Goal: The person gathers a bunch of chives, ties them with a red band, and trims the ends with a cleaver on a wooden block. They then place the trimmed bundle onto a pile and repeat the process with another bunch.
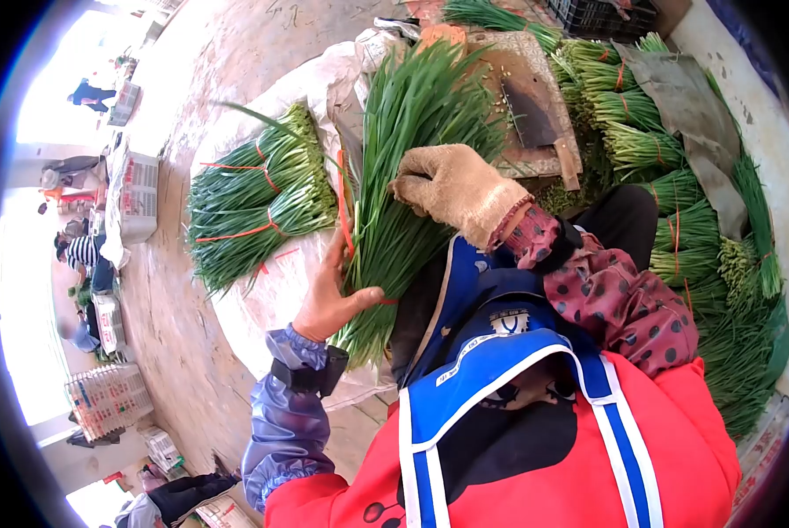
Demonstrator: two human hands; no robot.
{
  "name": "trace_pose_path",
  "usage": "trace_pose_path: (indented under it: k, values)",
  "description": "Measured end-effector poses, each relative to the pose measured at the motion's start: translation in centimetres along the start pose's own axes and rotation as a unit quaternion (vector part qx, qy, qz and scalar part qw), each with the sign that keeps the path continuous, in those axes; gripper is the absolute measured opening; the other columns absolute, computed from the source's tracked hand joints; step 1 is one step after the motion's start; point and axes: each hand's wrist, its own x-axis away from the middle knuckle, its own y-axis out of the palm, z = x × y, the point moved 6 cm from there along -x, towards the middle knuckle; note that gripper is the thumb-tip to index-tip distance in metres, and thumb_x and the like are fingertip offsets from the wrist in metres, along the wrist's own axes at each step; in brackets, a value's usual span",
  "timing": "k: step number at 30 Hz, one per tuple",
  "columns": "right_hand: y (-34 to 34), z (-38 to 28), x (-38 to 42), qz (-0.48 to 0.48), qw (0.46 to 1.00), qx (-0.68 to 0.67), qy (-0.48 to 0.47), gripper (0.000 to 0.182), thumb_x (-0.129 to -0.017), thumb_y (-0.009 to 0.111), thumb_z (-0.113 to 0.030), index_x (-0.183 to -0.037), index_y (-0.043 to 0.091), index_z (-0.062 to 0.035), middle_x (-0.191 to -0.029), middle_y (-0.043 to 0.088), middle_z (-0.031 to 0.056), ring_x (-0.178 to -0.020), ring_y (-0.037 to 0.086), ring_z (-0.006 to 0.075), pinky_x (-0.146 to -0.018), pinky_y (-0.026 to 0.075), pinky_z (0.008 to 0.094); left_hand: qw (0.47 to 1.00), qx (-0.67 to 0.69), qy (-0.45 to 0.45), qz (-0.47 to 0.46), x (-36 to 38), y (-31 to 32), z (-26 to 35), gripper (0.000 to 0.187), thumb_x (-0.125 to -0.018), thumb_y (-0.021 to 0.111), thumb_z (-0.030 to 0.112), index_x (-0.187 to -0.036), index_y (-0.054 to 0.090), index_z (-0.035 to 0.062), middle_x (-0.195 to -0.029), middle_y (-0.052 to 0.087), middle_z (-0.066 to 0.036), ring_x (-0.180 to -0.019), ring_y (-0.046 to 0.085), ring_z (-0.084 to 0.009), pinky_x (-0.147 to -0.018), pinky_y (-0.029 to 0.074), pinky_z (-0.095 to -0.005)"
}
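Note:
A large loose bunch of garlic chives (412, 132) lies in front of me, its leaves fanning toward the back. My left hand (337, 290), bare, grips its near left side, with the thumb over the stalks and the fingers along the edge. A red tie strip (343, 207) stands up beside those fingers, and a bit of red shows near the thumb tip. My right hand (456, 189), in a tan knit glove, is closed over the right side of the leaves; what its curled fingertips pinch is hidden. Left of the bunch, tied chive bundles (258, 194) rest on white sheeting (267, 304).
A broad dark blade (531, 114) with a wooden handle (568, 165) lies on a board (509, 66) at the back. Many tied bundles (628, 106) are stacked along the right, partly under a grey cloth (689, 123). People and white crates (137, 198) are at far left.

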Motion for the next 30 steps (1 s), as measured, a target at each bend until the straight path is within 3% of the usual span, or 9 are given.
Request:
trace_pose_path:
  k: [1,6,10,12,14,18,23,26,30]
  values:
    - [0.3,0.6,0.3,-0.026,0.991,-0.093,0.088,0.03,-0.091,0.063,-0.027,-0.102,0.069,-0.0003,-0.081,0.069,0.0164,-0.074,0.068,0.0256,-0.07,0.053,0.0367,0.997,0.045,0.012,0.057,0.2,-0.1,-0.3,0.101,-0.075,0.083,0.011,-0.152,0.019,0.0007,-0.152,0.032,-0.016,-0.144,0.028,-0.0261,-0.118,0.025,-0.0366]
    - [-0.7,1.3,1.8,0.001,0.992,-0.082,0.101,0.025,-0.092,0.062,-0.022,-0.1,0.068,0.0011,-0.077,0.068,0.0121,-0.069,0.066,0.0173,-0.064,0.051,0.0322,0.962,0.16,0.061,0.211,1.2,-0.5,-0.7,0.095,-0.068,0.083,-0.004,-0.145,0.028,0.0069,-0.149,0.029,-0.009,-0.142,0.027,-0.0286,-0.113,0.037,-0.0448]
    - [-1.8,1.3,3.8,0.153,0.976,-0.153,0.002,0.009,-0.093,0.061,-0.007,-0.097,0.063,0.0004,-0.082,0.064,0.003,-0.069,0.059,0.0096,-0.06,0.047,0.0243,0.965,0.17,0.06,0.188,1.4,-0.7,-1.8,0.097,-0.066,0.08,-0.01,-0.146,0.027,0.0081,-0.149,0.027,-0.009,-0.143,0.023,-0.0297,-0.111,0.039,-0.0466]
    - [-1.6,-2.4,5.1,0.137,0.96,-0.13,-0.205,0.012,-0.088,0.067,-0.004,-0.099,0.063,-0.0009,-0.089,0.066,0.0044,-0.075,0.064,0.0145,-0.066,0.052,0.0275,0.97,0.164,0.049,0.175,1.4,-0.6,-2.0,0.099,-0.065,0.08,-0.011,-0.146,0.026,0.0081,-0.149,0.029,-0.011,-0.143,0.025,-0.0284,-0.113,0.037,-0.0444]
    - [0.1,-6.1,5.3,0.07,0.925,0.167,-0.334,0.021,-0.077,0.069,-0.002,-0.097,0.065,-0.0079,-0.112,0.067,0.0076,-0.088,0.068,0.0292,-0.071,0.058,0.0348,0.986,0.067,0.056,0.139,1.2,0.0,-1.3,0.103,-0.064,0.081,-0.012,-0.148,0.024,0.0077,-0.15,0.03,-0.012,-0.143,0.028,-0.0272,-0.115,0.034,-0.0415]
    - [5.4,-5.9,3.4,-0.036,0.868,0.372,-0.327,0.016,-0.082,0.061,-0.015,-0.097,0.067,-0.0141,-0.121,0.06,0.0058,-0.092,0.067,0.0277,-0.07,0.059,0.0374,0.989,0.044,0.045,0.132,1.2,0.9,-0.6,0.117,-0.062,0.085,-0.007,-0.154,0.014,0.0061,-0.155,0.023,-0.017,-0.144,0.028,-0.0267,-0.116,0.031,-0.0407]
    - [6.9,-7.0,6.9,-0.078,0.803,0.36,-0.469,0.01,-0.077,0.061,-0.019,-0.08,0.067,-0.0107,-0.083,0.066,0.0044,-0.083,0.068,0.0221,-0.066,0.057,0.0348,0.962,-0.221,0.065,0.15,2.3,1.2,-2.8,0.113,-0.068,0.087,0.014,-0.153,0.014,-0.0019,-0.145,0.041,-0.027,-0.133,0.045,-0.035,-0.109,0.037,-0.041]
    - [4.6,-6.0,8.6,-0.098,0.836,0.383,-0.381,0.011,-0.076,0.064,-0.021,-0.079,0.067,-0.0117,-0.077,0.066,0.0038,-0.075,0.069,0.0238,-0.066,0.057,0.0354,0.945,-0.29,0.003,0.152,2.3,1.8,-1.9,0.118,-0.063,0.088,0.02,-0.152,0.015,-0.0051,-0.141,0.045,-0.029,-0.129,0.05,-0.0379,-0.108,0.04,-0.041]
    - [-1.0,-1.0,8.3,-0.316,0.813,0.489,0.0,0.016,-0.076,0.068,-0.012,-0.091,0.073,-0.0116,-0.089,0.073,0.0113,-0.089,0.072,0.029,-0.069,0.058,0.0425,0.948,-0.271,-0.023,0.162,3.4,1.0,-2.9,0.124,-0.06,0.09,0.021,-0.153,0.012,-0.0049,-0.142,0.043,-0.029,-0.13,0.046,-0.0408,-0.11,0.037,-0.0414]
